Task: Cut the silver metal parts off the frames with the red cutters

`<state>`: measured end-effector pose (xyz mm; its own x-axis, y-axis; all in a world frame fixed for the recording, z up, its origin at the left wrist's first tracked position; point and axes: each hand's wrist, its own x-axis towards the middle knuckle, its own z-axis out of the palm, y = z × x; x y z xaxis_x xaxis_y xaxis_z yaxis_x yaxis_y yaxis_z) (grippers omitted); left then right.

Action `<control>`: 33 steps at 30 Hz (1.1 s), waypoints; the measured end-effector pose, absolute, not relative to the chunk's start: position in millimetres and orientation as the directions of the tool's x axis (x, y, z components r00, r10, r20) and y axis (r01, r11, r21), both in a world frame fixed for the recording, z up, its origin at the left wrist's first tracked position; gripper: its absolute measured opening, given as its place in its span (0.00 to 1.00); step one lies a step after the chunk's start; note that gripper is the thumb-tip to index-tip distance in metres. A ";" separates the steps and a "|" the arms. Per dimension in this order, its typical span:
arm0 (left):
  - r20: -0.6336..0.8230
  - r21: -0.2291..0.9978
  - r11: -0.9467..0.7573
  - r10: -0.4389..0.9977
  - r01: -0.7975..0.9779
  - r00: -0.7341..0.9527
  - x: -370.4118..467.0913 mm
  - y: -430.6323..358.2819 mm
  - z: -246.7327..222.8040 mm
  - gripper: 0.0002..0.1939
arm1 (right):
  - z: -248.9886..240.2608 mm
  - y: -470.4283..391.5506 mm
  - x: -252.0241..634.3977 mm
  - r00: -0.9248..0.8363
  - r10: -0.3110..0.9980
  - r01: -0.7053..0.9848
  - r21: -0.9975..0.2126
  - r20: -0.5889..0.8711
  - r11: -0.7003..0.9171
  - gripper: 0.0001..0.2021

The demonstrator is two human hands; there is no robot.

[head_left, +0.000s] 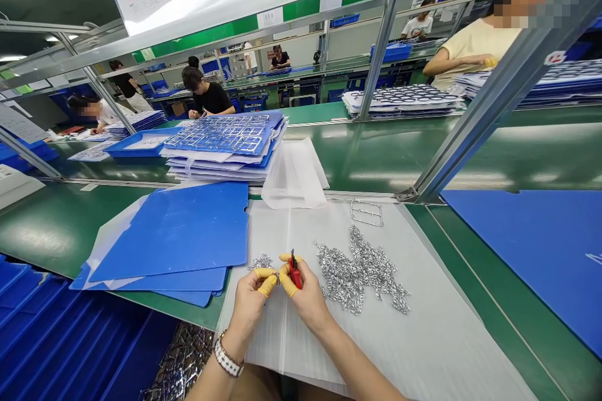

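Observation:
My right hand [310,301] is closed round small red-handled nippers [295,274], their dark jaws pointing up and away from me. Opposite it, my left hand [249,301] pinches a tiny silver part [277,277], and the right fingertips meet it there. Yellow finger cots cover several fingertips on both hands. Just behind my left hand lies a small heap of silver bits [260,260]. A much larger pile of small shiny silver pieces [360,269] spreads to the right. Beyond that pile a thin silver rectangular frame [367,212] lies flat on the whitish sheet [423,332].
Blue plastic sheets [183,225] overlap at left on the green bench [37,225]. A stack of sheets bearing silver frames [221,135] stands behind them. Blue bins [56,338] and scrap frames [181,357] sit lower left. A metal post [480,100] rises at right; people work beyond.

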<state>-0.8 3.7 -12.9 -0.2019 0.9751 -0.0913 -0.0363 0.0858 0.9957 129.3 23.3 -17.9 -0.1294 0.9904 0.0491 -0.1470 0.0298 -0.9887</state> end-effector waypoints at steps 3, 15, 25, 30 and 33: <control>-0.135 0.990 0.127 0.970 -0.053 -0.201 -0.7 3.3 -11.3 0.16 | -15.5 21.2 129.7 -0.135 0.990 -0.143 -0.989 0.045 0.025 0.16; -0.178 0.983 0.162 0.961 -0.092 -0.211 6.2 2.2 -10.3 0.15 | -21.4 16.1 128.1 -0.071 0.994 -0.114 -0.991 0.080 0.071 0.16; 0.036 0.953 0.000 0.993 0.304 -0.111 16.7 5.5 -9.8 0.07 | -20.8 17.5 149.3 -0.007 0.992 0.086 -0.988 0.126 0.126 0.17; 0.206 0.745 -0.224 0.973 0.629 0.102 46.6 -5.2 -11.0 0.06 | -10.8 20.9 184.7 0.075 0.986 0.228 -0.965 0.149 0.128 0.19; 0.268 0.661 -0.318 0.946 0.680 0.182 52.5 -13.1 -13.7 0.09 | -6.4 24.8 196.5 -0.008 0.988 0.360 -0.922 0.152 0.145 0.18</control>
<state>52.5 -13.1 -13.7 0.1820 0.9461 0.2678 0.6798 -0.3179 0.6609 196.5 24.8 -6.4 -0.0081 0.9883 0.1523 0.3598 0.1450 -0.9217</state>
